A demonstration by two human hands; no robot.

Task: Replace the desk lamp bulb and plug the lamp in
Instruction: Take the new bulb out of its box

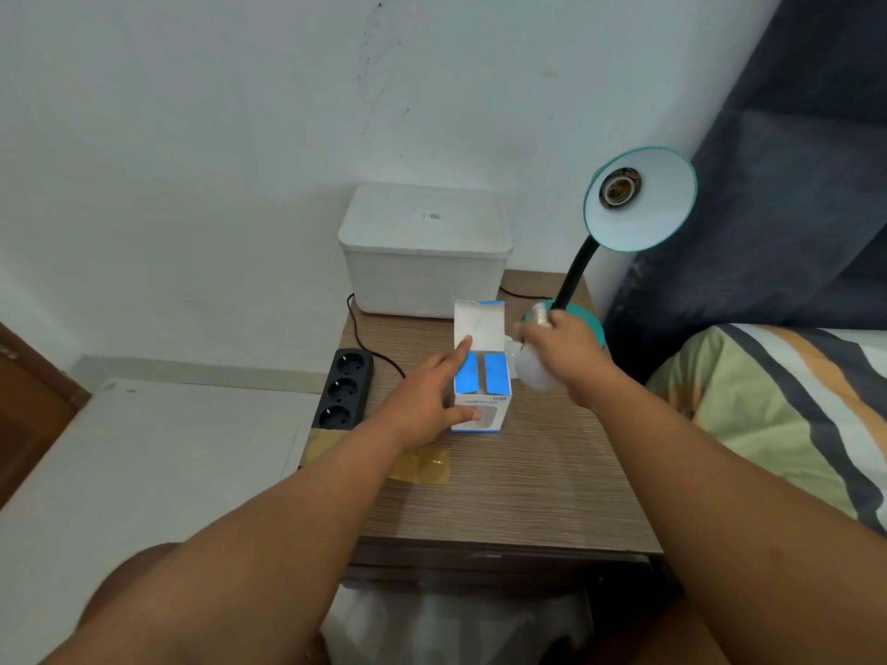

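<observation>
A teal desk lamp (641, 199) stands at the table's far right, its shade tilted toward me and its socket (620, 187) bare. My right hand (566, 357) grips a white bulb (533, 371), blurred, with its metal screw base pointing up, just right of a small blue and white box (482, 371). The box stands upright with its top flap open. My left hand (432, 400) rests against the box's left side, thumb on its front and forefinger at its top edge. A black power strip (343, 388) with three sockets lies at the table's left edge.
A white lidded storage box (425, 252) sits at the back of the wooden table (504, 482). A black cable (365, 343) runs from behind it. Yellowish tape (422, 465) lies near the strip. A bed with a striped cover (792, 415) adjoins the right side.
</observation>
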